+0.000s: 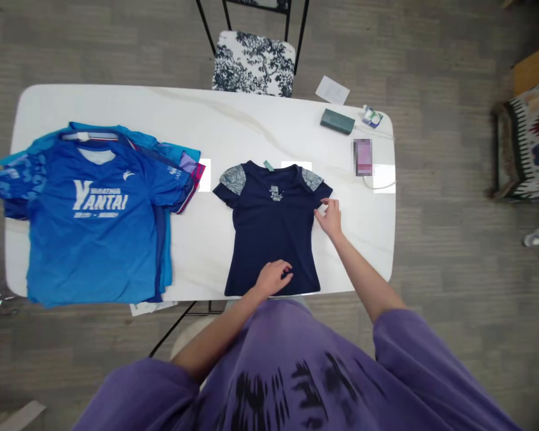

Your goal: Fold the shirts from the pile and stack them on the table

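A navy short-sleeved T-shirt [273,233] lies flat, front up, on the white table [197,251], its neckline away from me. Patterned grey-blue panels cover its shoulders, and a small pale print sits on the chest. My left hand [273,278] is over the lower part of the shirt, fingers loosely bent and thumb apart, with nothing seen in it. At the shirt's right side, just under the sleeve, is my right hand [330,218]. Its thumb and forefinger are apart, their tips at the edge of the fabric; I see no cloth gripped between them.
A stack of blue sports shirts [94,239] lies on the left, slightly over the front edge. At the back right are a dark green case [337,121], a phone [363,157], a small packet [372,117] and a white cable. A patterned chair [254,63] stands beyond the table.
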